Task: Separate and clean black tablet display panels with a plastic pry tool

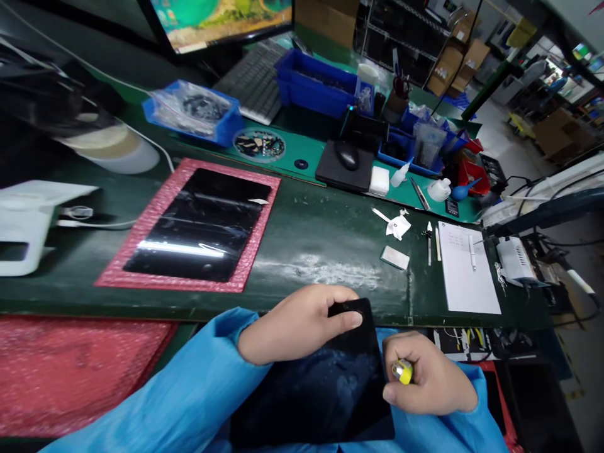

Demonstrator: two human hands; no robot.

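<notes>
A dark tablet (330,390) lies tilted over my lap at the table's near edge. My left hand (306,324) grips its top edge, with the thumb on the glass and the fingers behind. At the tablet's right edge, my right hand (425,374) is closed around a small yellow and silver tool (402,370). Only the end of that tool shows, so its kind is unclear. Smudges mark the tablet's glass. On the table, another black screen panel (202,220) rests on pink bubble wrap (174,285).
A notepad (465,283) with a pen lies to the right. Near the middle are a small white block (395,257) and a scrap of white paper (399,227). Blue bins (316,85), a keyboard (252,82) and a mouse (347,155) line the back. Red bubble wrap (70,377) covers the lower left.
</notes>
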